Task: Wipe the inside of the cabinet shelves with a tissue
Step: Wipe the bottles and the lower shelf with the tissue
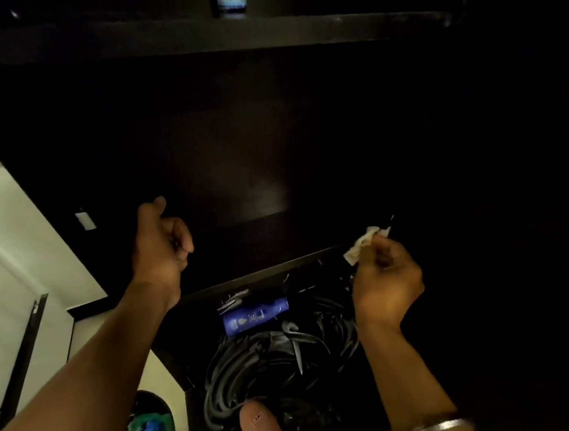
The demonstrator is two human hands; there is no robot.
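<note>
Tissue (361, 248) is crumpled, pinched in the right hand (387, 280), poking out up-left of the fingers, just over the front edge of the dark shelf (238, 171). Shelf surface lies ahead and left of it, long axis running left-right, so I read the next move as a push forward onto the board. Left hand (161, 243) is curled into a loose fist with nothing visible in it, hovering at the shelf's left front. Right is clearly nearer. Below: blue bottle (255, 315) on a coil of cables (275, 364).
</note>
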